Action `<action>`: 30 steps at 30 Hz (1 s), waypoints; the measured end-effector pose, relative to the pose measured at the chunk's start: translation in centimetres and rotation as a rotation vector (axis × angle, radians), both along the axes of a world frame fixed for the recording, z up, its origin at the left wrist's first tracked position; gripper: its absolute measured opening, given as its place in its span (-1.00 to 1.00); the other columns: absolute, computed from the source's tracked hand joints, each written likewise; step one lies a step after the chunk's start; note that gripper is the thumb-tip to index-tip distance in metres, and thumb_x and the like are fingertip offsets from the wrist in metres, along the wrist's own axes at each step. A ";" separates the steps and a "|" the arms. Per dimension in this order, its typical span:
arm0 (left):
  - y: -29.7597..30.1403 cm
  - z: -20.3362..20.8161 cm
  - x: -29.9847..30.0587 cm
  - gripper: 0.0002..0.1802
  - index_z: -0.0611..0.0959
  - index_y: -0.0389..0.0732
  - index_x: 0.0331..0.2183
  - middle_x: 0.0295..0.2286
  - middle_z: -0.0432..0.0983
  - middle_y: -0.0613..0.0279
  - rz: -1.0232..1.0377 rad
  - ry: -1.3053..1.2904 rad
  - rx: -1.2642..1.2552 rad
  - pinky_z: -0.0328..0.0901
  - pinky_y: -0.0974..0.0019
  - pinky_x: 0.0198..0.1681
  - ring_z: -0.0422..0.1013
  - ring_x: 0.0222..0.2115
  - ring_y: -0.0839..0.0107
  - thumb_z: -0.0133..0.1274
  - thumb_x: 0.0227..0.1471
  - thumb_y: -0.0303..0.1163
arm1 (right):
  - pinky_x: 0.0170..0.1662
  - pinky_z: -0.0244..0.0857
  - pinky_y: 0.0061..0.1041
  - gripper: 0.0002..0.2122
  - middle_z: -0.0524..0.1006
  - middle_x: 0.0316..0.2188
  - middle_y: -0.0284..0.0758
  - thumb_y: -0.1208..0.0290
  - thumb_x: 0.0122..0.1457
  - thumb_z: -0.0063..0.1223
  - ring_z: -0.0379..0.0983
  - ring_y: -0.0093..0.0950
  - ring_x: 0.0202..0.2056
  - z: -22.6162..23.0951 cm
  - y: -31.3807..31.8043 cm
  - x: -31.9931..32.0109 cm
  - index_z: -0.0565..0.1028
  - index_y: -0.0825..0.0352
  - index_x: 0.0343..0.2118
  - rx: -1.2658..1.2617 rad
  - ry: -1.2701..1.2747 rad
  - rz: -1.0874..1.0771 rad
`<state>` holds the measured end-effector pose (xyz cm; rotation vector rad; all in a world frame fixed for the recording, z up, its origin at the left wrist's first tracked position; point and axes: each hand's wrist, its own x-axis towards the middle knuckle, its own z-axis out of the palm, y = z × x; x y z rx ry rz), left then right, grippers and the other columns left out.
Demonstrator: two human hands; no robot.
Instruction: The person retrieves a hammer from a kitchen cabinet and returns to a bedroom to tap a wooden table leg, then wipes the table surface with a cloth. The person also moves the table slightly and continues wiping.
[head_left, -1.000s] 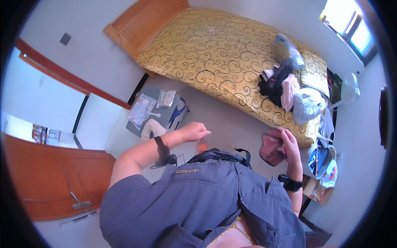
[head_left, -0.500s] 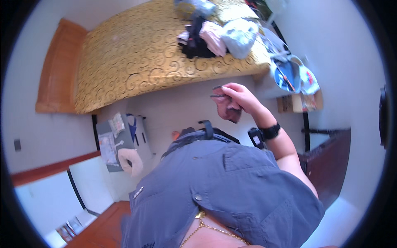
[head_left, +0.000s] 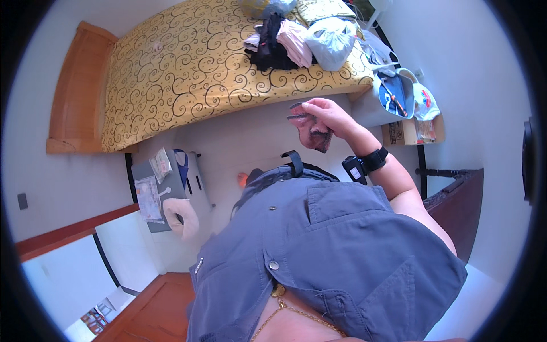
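My right hand [head_left: 329, 115] is closed, with thumb and fingers pinching the dark cuff end of what look like pink and dark socks [head_left: 310, 131]. They hang limp over the floor, just short of the bed's near edge. A black band with a small dark device [head_left: 354, 170] sits on my right wrist. Beyond the hand, on the bed [head_left: 188, 74], lie folded dark clothes [head_left: 272, 48], a folded pale pink garment [head_left: 294, 43] and a tied white plastic bag [head_left: 330, 44]. My left hand is out of view.
To the right of the bed stands a pale blue tub [head_left: 397, 94] holding assorted items, above a cardboard box [head_left: 401, 132]. A dark wooden piece of furniture [head_left: 456, 211] is at my right. On the left, a grey suitcase [head_left: 165, 188] carries packets and a cream neck pillow [head_left: 191, 225].
My right hand has moved slightly up and away from me, still gripping the socks. My torso has shifted a little to the right in the picture.
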<state>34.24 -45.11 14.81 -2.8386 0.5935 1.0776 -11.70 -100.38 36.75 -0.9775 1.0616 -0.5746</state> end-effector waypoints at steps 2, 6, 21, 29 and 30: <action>0.5 -0.2 1.7 -0.65 0.49 -0.32 -0.48 -0.53 0.41 -0.10 0.000 -0.103 -0.017 0.22 0.07 -0.36 0.33 -0.48 -0.01 -0.19 0.16 -0.24 | -0.38 0.32 -0.74 -0.73 0.53 -0.31 -0.36 0.26 0.20 -0.01 0.42 -0.68 -0.36 -1.7 -0.5 -0.6 0.47 0.39 -0.21 0.005 -0.033 0.000; -4.3 0.0 9.1 -0.64 0.48 -0.33 -0.49 -0.55 0.40 -0.10 -0.073 -0.520 -0.313 0.21 0.06 -0.37 0.32 -0.50 -0.01 -0.20 0.16 -0.25 | -0.32 0.35 -0.65 -0.72 0.53 -0.29 -0.31 0.29 0.18 0.03 0.47 -0.61 -0.31 -1.3 -0.5 -0.4 0.43 0.43 -0.21 -0.030 -0.011 0.017; -52.0 29.5 -10.4 -0.57 0.51 -0.26 -0.09 -0.28 0.50 0.27 -0.561 0.818 -0.953 0.31 0.42 -0.17 0.43 -0.26 0.49 -0.11 0.18 -0.12 | -0.66 0.37 -0.54 -0.81 0.48 -0.50 -0.28 0.34 0.20 -0.08 0.46 -0.53 -0.64 4.5 0.5 0.8 0.30 0.35 -0.26 -0.133 -0.224 0.135; -51.4 25.6 -26.1 -0.46 0.36 -0.25 0.02 -0.05 0.35 0.18 -0.428 1.575 -0.572 0.27 0.28 -0.03 0.35 -0.09 0.41 -0.08 0.15 -0.08 | -0.18 0.21 -0.70 -0.87 0.40 -0.35 -0.54 0.39 0.25 -0.12 0.23 -0.78 -0.26 3.1 1.5 0.7 0.42 0.32 -0.27 -0.352 -0.543 -0.046; -51.4 25.0 -26.3 -0.53 0.41 -0.28 -0.02 -0.07 0.36 0.18 -0.413 1.531 -0.574 0.26 0.33 -0.03 0.35 -0.11 0.43 -0.08 0.16 -0.14 | -0.21 0.23 -0.67 -0.86 0.42 -0.39 -0.52 0.38 0.25 -0.12 0.27 -0.75 -0.30 2.4 1.6 0.1 0.42 0.33 -0.26 -0.362 -0.514 -0.088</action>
